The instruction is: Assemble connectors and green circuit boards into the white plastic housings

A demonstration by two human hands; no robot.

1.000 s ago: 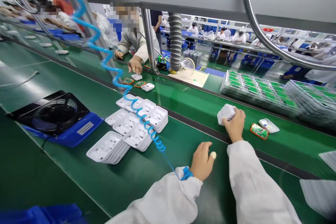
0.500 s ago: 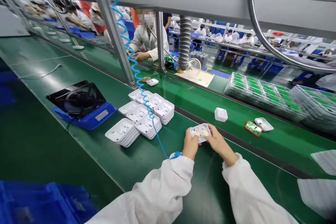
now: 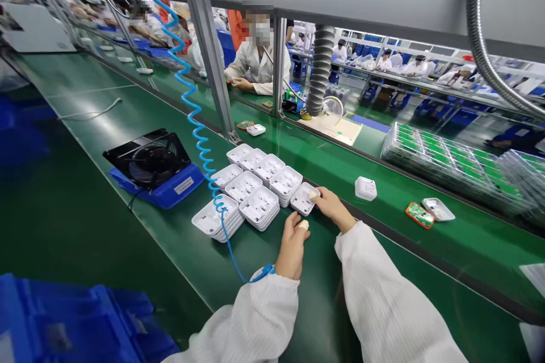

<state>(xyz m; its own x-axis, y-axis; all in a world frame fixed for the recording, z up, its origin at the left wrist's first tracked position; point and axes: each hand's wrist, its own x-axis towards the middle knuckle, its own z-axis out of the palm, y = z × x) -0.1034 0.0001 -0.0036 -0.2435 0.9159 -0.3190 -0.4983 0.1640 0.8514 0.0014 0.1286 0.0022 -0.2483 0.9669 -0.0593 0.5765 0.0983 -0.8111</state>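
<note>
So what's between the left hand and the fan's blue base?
Between the left hand and the blue base, the head view shows stacked white shells, a blue cord crossing in front.

White shell [image 3: 301, 203]: its two-o'clock corner partly hidden by right hand [image 3: 332, 207]. Blue bins [image 3: 80, 320], eight o'clock: cut off by bottom edge. Tray stack [image 3: 520, 182], three o'clock: cut off by right edge.

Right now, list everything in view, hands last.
Casing piles: several, white, centre.
Held casing: one, white, beside piles.
Lone casing: one, white, right.
Open shells: two-plus, white, far side.
Orange-edged boards: two-plus, green, beside shells.
Fan: one, black, left.
Coiled cord: one, blue, left.
Board trays: two stacks, clear, right.
Bins: several, blue, bottom left.
Duct: one, grey, background.
Coworkers: several, white-coated, background.
Bench: one, green, underneath.
Left hand: one, white-sleeved, centre.
Right hand: one, white-sleeved, on held casing.
</note>
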